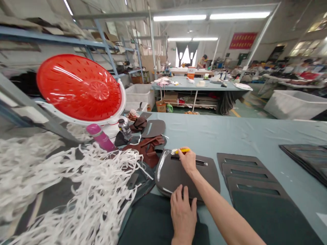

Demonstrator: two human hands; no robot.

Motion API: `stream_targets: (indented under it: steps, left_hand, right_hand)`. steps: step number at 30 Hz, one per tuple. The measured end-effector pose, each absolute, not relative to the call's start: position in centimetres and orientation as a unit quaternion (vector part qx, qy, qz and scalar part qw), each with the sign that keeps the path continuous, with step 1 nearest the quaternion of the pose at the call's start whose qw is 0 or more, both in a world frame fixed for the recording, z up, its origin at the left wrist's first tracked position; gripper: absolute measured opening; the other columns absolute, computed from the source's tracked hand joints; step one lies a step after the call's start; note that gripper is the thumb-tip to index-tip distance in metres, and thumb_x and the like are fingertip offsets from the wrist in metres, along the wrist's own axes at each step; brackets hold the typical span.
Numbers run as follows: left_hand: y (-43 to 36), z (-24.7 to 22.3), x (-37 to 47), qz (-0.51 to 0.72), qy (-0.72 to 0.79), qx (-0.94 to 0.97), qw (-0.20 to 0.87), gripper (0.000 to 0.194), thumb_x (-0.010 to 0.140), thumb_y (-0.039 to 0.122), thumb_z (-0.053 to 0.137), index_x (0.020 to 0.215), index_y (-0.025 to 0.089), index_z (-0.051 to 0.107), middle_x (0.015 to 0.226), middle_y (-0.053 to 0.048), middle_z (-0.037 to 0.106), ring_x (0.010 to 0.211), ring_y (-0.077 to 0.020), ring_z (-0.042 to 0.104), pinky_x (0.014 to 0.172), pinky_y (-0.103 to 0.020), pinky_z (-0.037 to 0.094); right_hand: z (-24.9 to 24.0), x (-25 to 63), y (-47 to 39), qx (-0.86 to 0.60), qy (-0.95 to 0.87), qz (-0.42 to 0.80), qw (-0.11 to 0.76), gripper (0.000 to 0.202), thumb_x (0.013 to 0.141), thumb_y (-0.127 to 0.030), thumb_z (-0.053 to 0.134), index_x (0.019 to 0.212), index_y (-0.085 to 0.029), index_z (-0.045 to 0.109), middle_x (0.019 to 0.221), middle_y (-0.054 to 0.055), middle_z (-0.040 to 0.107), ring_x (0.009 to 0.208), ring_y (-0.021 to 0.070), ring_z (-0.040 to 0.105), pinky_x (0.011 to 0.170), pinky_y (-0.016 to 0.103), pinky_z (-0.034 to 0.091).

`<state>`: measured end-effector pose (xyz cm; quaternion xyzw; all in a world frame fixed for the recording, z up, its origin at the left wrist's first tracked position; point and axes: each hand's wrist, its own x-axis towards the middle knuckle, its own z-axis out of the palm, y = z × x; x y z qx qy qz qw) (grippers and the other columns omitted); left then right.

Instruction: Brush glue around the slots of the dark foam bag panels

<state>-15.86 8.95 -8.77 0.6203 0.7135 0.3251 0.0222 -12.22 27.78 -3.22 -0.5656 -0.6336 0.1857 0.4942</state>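
A yellow-handled brush (186, 150) is gripped in my right hand (188, 160), its pale bristles at the upper edge of a dark grey panel (176, 177) with rounded corners. Wet white streaks, like glue, run along the panel's left edge, and some white shows on its lower left edge. A narrow slot crosses the upper part of the panel, partly hidden by my right hand. My left hand (183, 207) lies with fingers spread on the panel's near edge. Dark green fabric (150, 221) lies in front, partly under that hand.
White strips (102, 183) heap up at left, beside a pink bottle (100, 137), a clear bottle (124, 129) and brown material (150, 149). A red colander-like basket (79, 86) leans behind them. Slotted grey panels (245, 170) overlap at right; another dark stack (306, 160) lies farther right.
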Motion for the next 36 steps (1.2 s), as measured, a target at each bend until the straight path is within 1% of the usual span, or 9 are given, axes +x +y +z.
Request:
stream_targets:
  steps: [7,14,18,21,23,27,31,33,36]
  left_hand:
    - [9.1,-8.2,-16.2,0.294,0.693,0.658,-0.008,0.037,0.087,0.035,0.048,0.118,0.017,0.057,0.122,-0.013,0.054,0.110,-0.0275,0.047,0.094,-0.045,0.042]
    - [9.1,-7.5,-16.6,0.318,0.679,0.659,0.066,0.039,0.087,0.040,0.047,0.116,0.016,0.057,0.120,-0.015,0.055,0.110,-0.0313,0.048,0.094,-0.049,0.040]
    - [10.6,-5.4,-20.4,0.410,0.643,0.603,0.234,0.034,0.091,0.039,0.035,0.111,0.020,0.056,0.112,-0.010,0.061,0.107,-0.0220,0.055,0.095,-0.041,0.043]
    - [12.4,-4.4,-24.3,0.464,0.643,0.537,0.289,0.036,0.092,0.040,0.030,0.116,0.021,0.050,0.116,-0.008,0.062,0.105,-0.0184,0.059,0.092,-0.037,0.045]
    - [13.4,-4.6,-26.4,0.425,0.656,0.548,0.298,0.035,0.092,0.038,0.030,0.117,0.021,0.048,0.113,-0.008,0.064,0.103,-0.0191,0.060,0.091,-0.038,0.046]
    - [14.0,-6.3,-27.9,0.313,0.672,0.632,0.226,0.034,0.090,0.028,0.031,0.117,0.021,0.051,0.111,-0.007,0.066,0.106,-0.0201,0.058,0.097,-0.040,0.040]
    - [13.0,-6.4,-25.6,0.238,0.688,0.675,0.117,0.039,0.091,0.031,0.032,0.126,0.023,0.048,0.116,-0.010,0.061,0.107,-0.0241,0.055,0.091,-0.042,0.041]
    - [12.3,-5.8,-23.7,0.187,0.711,0.676,0.041,0.042,0.091,0.037,0.034,0.130,0.027,0.046,0.114,-0.012,0.059,0.103,-0.0276,0.053,0.086,-0.045,0.041]
    - [11.5,-5.2,-21.5,0.144,0.724,0.672,-0.051,0.041,0.089,0.038,0.039,0.129,0.030,0.049,0.116,-0.014,0.054,0.104,-0.0299,0.050,0.084,-0.046,0.039]
  right_hand:
    - [-3.8,2.9,22.6,-0.755,-0.484,-0.006,0.442,0.046,0.081,-0.054,0.041,0.076,-0.016,0.066,0.067,0.010,0.068,0.062,0.0227,0.063,0.064,0.030,0.043]
    - [-3.2,2.1,10.9,-0.744,-0.516,-0.016,0.423,0.029,0.082,-0.040,0.048,0.062,-0.020,0.055,0.050,-0.001,0.056,0.046,0.0145,0.053,0.053,0.024,0.036]
    - [-2.5,-5.2,7.8,-0.647,-0.556,0.103,0.511,0.023,0.085,-0.034,0.051,0.068,-0.019,0.057,0.059,-0.001,0.059,0.052,0.0126,0.055,0.056,0.022,0.041]
    - [-3.1,-11.7,8.1,-0.499,-0.636,0.236,0.540,0.015,0.085,-0.028,0.053,0.082,-0.018,0.064,0.079,0.004,0.067,0.069,0.0142,0.062,0.067,0.023,0.047]
    - [-4.1,-13.5,8.3,-0.453,-0.659,0.265,0.539,0.013,0.084,-0.026,0.055,0.087,-0.018,0.065,0.084,0.005,0.068,0.074,0.0150,0.063,0.071,0.023,0.048]
    - [-5.7,-7.1,7.0,-0.543,-0.610,0.225,0.532,0.014,0.084,-0.027,0.055,0.083,-0.018,0.065,0.078,0.003,0.067,0.066,0.0139,0.062,0.064,0.023,0.048]
    - [-4.4,0.7,6.5,-0.687,-0.477,0.064,0.544,0.017,0.079,-0.033,0.061,0.074,-0.018,0.064,0.065,0.000,0.063,0.055,0.0124,0.057,0.055,0.021,0.043]
    - [-3.3,-0.6,8.6,-0.682,-0.461,0.057,0.565,0.017,0.079,-0.034,0.060,0.074,-0.018,0.064,0.066,0.001,0.063,0.057,0.0128,0.058,0.056,0.021,0.043]
    - [-2.4,-8.0,13.7,-0.585,-0.529,0.161,0.593,0.019,0.083,-0.033,0.054,0.084,-0.019,0.066,0.077,0.002,0.068,0.065,0.0135,0.061,0.063,0.022,0.047]
